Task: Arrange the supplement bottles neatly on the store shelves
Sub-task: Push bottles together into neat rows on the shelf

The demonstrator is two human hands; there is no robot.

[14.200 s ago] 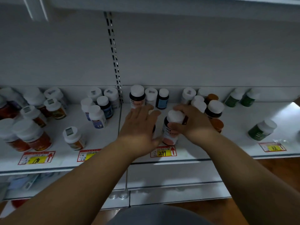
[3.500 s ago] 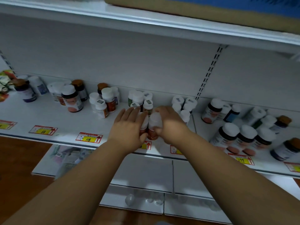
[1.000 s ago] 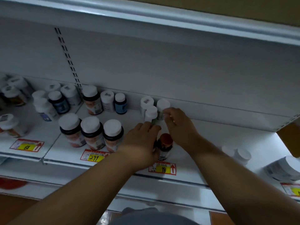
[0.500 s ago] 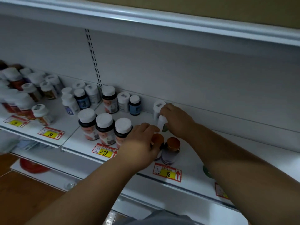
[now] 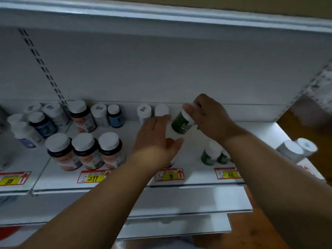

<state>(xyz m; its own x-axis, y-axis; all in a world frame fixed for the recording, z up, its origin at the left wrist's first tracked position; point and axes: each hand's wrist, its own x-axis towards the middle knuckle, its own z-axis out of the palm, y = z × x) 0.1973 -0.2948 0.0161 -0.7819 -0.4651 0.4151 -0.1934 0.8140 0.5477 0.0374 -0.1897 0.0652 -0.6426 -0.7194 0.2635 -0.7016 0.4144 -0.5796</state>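
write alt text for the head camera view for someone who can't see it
A person's right hand grips a tilted green bottle by its white cap above a white store shelf, while the left hand reaches forward, fingers extended. White-capped supplement bottles stand to the left above yellow price tags.

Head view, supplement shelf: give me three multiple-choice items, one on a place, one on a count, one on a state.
1. Where are the standing green bottles?
A. behind the 168 tag
B. behind the 299 tag
C. on the floor

2. How many big white-capped bottles stand in the row behind the 299 tag?
A. one
B. three
C. six

3. The green bottle in the right hand is:
A. tilted, lifted
B. lying on the shelf
C. uncapped

Key: 1 A, the 168 tag lies before them; 2 B, three caps side by side; 3 A, fingers grip its cap end, body slanted.
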